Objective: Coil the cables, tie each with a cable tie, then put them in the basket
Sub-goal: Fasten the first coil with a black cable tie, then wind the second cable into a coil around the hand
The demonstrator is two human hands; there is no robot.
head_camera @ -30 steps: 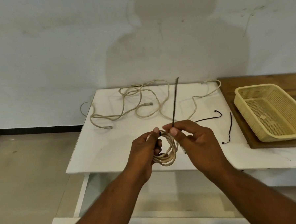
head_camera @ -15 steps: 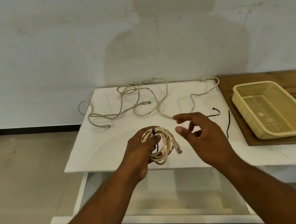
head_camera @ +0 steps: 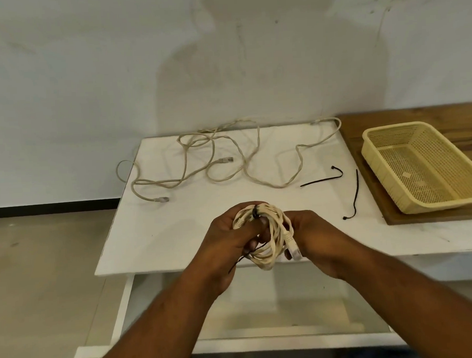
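A beige coiled cable (head_camera: 272, 237) sits between both hands above the front edge of the white table (head_camera: 177, 236). A black cable tie (head_camera: 255, 212) wraps the coil at its top, and its tail hangs down to the lower left. My left hand (head_camera: 230, 242) grips the coil's left side. My right hand (head_camera: 313, 235) holds its right side, by a plug. Loose beige cables (head_camera: 214, 158) lie tangled at the back of the table. A yellow mesh basket (head_camera: 423, 166) stands on the right.
Two spare black cable ties (head_camera: 325, 178) (head_camera: 354, 197) lie on the table between the loose cables and the basket. A wooden board (head_camera: 406, 115) lies under the basket. The wall rises right behind the table, and bare floor lies to the left.
The right hand let go of the tie's upright tail, opened, then came back onto the coil's right side. The tie's tail now hangs down. The coil dropped slightly toward the table's front edge.
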